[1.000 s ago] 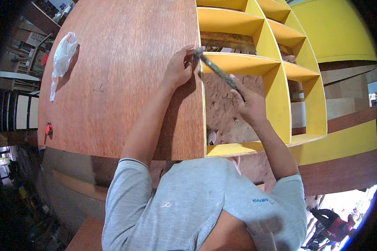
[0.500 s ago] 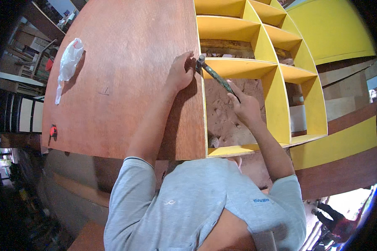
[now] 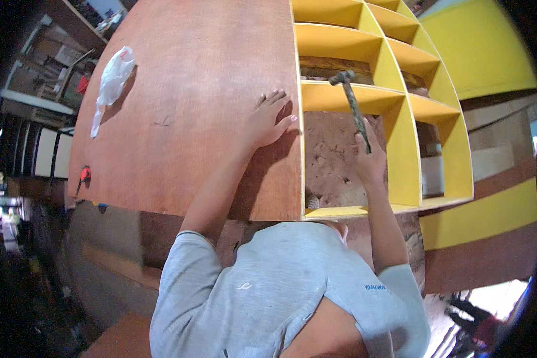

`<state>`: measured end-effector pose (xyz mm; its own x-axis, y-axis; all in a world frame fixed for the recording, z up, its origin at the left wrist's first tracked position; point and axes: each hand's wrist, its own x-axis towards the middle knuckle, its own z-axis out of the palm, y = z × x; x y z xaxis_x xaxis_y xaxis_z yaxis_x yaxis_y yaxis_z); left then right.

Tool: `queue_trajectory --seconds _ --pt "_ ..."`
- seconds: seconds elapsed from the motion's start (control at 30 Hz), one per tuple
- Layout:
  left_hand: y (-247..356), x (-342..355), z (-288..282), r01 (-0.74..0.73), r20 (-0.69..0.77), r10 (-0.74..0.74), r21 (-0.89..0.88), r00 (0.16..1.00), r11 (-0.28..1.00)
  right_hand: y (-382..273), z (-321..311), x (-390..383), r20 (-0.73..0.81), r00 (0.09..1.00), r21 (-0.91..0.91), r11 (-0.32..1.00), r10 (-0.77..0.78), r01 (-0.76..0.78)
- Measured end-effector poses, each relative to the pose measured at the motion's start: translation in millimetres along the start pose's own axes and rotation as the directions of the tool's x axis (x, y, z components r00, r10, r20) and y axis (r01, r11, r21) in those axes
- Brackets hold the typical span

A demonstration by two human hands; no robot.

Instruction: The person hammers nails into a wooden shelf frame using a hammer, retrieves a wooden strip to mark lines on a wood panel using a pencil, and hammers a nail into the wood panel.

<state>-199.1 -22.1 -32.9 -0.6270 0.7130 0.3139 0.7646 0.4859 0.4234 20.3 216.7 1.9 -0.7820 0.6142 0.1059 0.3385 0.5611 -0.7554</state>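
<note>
My left hand (image 3: 269,122) lies on the reddish-brown plywood sheet (image 3: 191,71) near its right edge, fingers stretched and thumb out toward that edge. In my right hand (image 3: 371,160) is a hammer (image 3: 354,107), gripped by its dark, worn handle. The hammer's head points away from me and hangs over the open compartments of a yellow wooden shelf frame (image 3: 403,164), apart from the plywood. The sheet covers the left part of the frame. Whether a nail stands at the sheet's edge is too small to tell.
A white plastic bag (image 3: 114,77) lies on the far left of the plywood, with a red tape measure (image 3: 85,175) nearer to me. A yellow panel (image 3: 477,48) stands beyond the frame at right. Another person (image 3: 480,319) is at the lower right.
The hammer has lifted off the plywood's edge and swung right, its head now over the compartments. My left hand's fingers have left the edge and flattened on the sheet. The view has shifted slightly.
</note>
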Motion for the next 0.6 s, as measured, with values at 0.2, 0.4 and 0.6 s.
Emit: queue_trajectory --seconds 0.2,0.4,0.6 --pt "-86 -97 -84 0.318 -0.325 -0.287 0.047 0.901 0.947 25 -7 -8 -0.075 0.989 -0.003 0.992 -0.124 0.124" --pt "-164 -154 -151 0.595 -0.390 -0.511 0.132 0.766 0.793 31 5 0 -0.122 0.971 -0.081 0.977 -0.205 0.196" --pt "-174 -114 -144 0.610 -0.176 -0.584 0.237 0.792 0.756 41 6 0 -0.156 0.973 -0.108 0.982 -0.172 0.157"
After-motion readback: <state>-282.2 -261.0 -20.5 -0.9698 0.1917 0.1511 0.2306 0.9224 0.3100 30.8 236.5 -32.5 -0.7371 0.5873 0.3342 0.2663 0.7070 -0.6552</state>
